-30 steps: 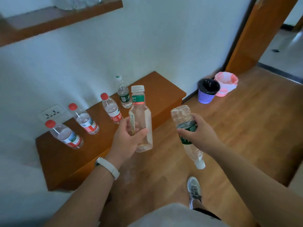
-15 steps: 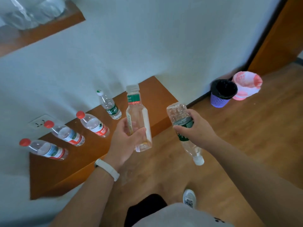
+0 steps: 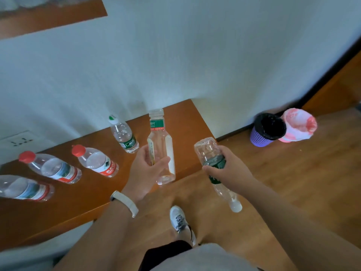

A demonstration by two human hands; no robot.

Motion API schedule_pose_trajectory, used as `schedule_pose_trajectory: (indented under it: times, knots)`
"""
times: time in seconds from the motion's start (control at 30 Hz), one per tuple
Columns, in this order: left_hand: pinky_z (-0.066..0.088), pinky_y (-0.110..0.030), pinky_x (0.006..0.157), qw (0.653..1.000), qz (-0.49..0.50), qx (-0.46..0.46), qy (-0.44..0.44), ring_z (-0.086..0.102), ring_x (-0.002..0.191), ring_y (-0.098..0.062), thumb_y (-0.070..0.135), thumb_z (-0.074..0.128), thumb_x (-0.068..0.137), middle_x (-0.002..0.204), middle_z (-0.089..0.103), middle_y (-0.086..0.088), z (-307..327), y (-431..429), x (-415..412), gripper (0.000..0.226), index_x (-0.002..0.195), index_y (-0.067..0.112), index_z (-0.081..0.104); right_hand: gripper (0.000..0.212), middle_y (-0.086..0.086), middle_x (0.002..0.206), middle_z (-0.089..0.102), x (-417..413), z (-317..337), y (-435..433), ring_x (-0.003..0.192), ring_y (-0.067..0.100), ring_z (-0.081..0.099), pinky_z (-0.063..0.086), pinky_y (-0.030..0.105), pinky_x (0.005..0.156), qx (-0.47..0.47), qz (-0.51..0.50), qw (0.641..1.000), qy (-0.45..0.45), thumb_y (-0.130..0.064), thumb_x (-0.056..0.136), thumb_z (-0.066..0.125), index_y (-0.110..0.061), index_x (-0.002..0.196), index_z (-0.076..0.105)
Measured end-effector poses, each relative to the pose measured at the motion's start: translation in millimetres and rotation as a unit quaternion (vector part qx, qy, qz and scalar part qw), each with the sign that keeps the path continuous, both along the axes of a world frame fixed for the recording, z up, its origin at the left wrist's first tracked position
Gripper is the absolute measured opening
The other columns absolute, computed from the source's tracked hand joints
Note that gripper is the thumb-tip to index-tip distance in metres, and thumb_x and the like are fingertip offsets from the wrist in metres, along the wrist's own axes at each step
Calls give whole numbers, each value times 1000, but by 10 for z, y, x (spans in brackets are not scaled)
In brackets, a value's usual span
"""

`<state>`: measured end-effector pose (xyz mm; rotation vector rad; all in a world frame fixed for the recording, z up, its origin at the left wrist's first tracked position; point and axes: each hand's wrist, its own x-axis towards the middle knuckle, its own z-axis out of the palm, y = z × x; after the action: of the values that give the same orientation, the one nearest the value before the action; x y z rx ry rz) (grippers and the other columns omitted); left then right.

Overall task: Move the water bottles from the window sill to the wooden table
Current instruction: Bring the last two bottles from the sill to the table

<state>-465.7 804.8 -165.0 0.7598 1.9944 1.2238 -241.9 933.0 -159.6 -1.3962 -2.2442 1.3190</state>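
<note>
Left hand grasps an upright bottle over the surface's near edge; right hand grasps one inverted, farther right.

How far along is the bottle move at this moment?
Done: four bottles stand on the wooden table, three red-capped and one green-labelled. In hand: the left hand holds an upright clear bottle, the right hand an upside-down bottle. Left: set both down; the sill's contents are too blurred to count.
</note>
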Motion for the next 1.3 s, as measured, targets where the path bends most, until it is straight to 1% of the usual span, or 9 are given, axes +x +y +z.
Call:
schedule_pose_trajectory:
  times: [0.17, 0.4, 0.57, 0.8, 0.87, 0.93, 1.07, 1.17, 1.3]
  knots:
    - [60, -27, 79, 999, -10, 9, -52, 70, 96, -7, 37, 79, 81, 113, 67, 10, -144, 456, -267, 57, 129, 31, 48, 47, -23, 92, 63, -331, -14, 513, 80, -7, 61, 52, 22, 68, 40, 30, 996, -67, -71, 61, 65, -62, 99, 40]
    - [59, -35, 88, 998, -25, 2, -59, 68, 102, -16, 34, 79, 83, 116, 65, 5, -241, 788, -595, 62, 134, 25, 44, 55, -17, 103, 60, -827, -209, 931, 89, 1, 60, 50, 19, 72, 53, 92, 986, -129, -54, 76, 74, -37, 121, 46]
    - [58, -34, 91, 997, -38, -22, -60, 67, 106, -13, 42, 79, 81, 122, 63, 7, -326, 859, -730, 73, 140, 25, 40, 68, -14, 115, 58, -1030, -411, 1132, 98, 7, 60, 55, 32, 87, 71, 136, 974, -168, -52, 77, 75, -35, 134, 41]
    - [60, -38, 87, 992, 47, -22, -117, 70, 103, -15, 34, 83, 79, 118, 67, 3, -502, 995, -706, 67, 134, 27, 45, 67, -16, 103, 49, -1272, -772, 1511, 86, 5, 52, 43, 21, 70, 147, 240, 938, -200, -53, 77, 72, -38, 130, 35]
    - [60, -36, 85, 991, 70, -34, -105, 67, 106, -16, 30, 82, 80, 120, 66, 4, -526, 1028, -685, 68, 136, 26, 45, 67, -14, 109, 52, -1350, -855, 1647, 90, 5, 51, 48, 26, 77, 155, 288, 924, -199, -51, 78, 69, -38, 133, 34]
    - [58, -20, 71, 991, 91, -63, -78, 64, 105, -14, 30, 81, 80, 122, 59, 11, -521, 1066, -651, 69, 136, 32, 40, 67, -11, 118, 54, -1417, -916, 1780, 99, 9, 51, 49, 35, 89, 167, 341, 904, -196, -49, 79, 63, -37, 137, 32]
    - [42, -1, 50, 983, 140, -102, -58, 55, 91, 1, 31, 80, 80, 118, 52, 17, -532, 1178, -606, 76, 140, 37, 33, 65, -9, 133, 50, -1532, -1012, 1982, 122, 16, 45, 29, 46, 111, 214, 445, 848, -192, -41, 83, 56, -37, 143, 29]
    - [42, -4, 47, 974, 179, -130, -43, 53, 88, 3, 33, 81, 78, 105, 47, 27, -552, 1298, -597, 70, 127, 40, 31, 63, -6, 136, 51, -1605, -1052, 2078, 129, 20, 42, 18, 53, 116, 250, 496, 815, -166, -31, 85, 59, -33, 143, 35]
    - [45, -8, 48, 967, 208, -150, -9, 59, 90, -6, 27, 83, 74, 105, 54, 17, -596, 1501, -624, 66, 120, 37, 36, 64, 2, 134, 52, -1675, -1079, 2172, 130, 26, 41, 16, 61, 115, 312, 539, 769, -145, -20, 84, 65, -30, 142, 40]
